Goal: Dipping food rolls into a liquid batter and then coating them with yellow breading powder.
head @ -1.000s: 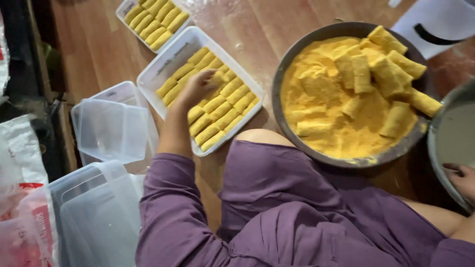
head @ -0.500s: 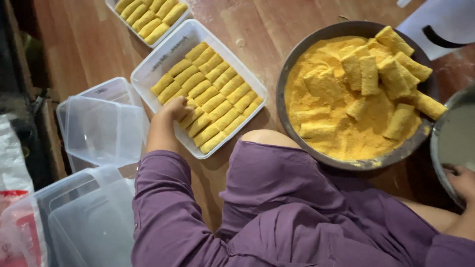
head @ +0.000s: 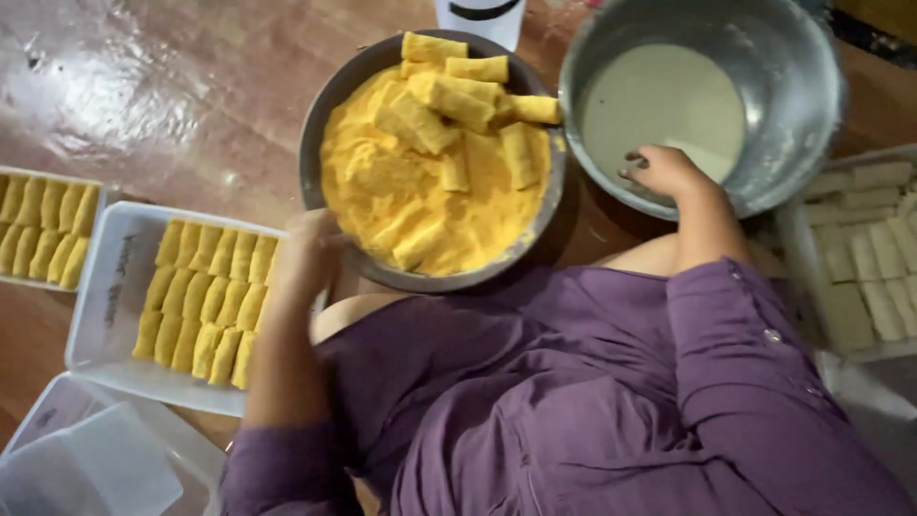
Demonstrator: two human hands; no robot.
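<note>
1. Sitting between the vessels, we have our left hand (head: pixel 304 256) at the near rim of the crumb bowl (head: pixel 330 115), just beside the white tray (head: pixel 103 315); whether its fingers are curled or loose we cannot tell.
2. Our right hand (head: pixel 666 170) rests loosely open, empty, on the batter pot (head: pixel 812 96) rim.
3. Coated rolls (head: pixel 454 100) lie forward and to the right of the left hand, long axes mixed, between both hands.

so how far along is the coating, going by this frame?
Done: one far-left tray looks full of yellow-coated rolls, and the nearer tray is roughly two-thirds filled. In hand: the left hand rests at that tray's right edge beside the crumb bowl, where several coated rolls lie; the right hand reaches into the batter bowl. Left: pale uncoated rolls wait at right.
</note>
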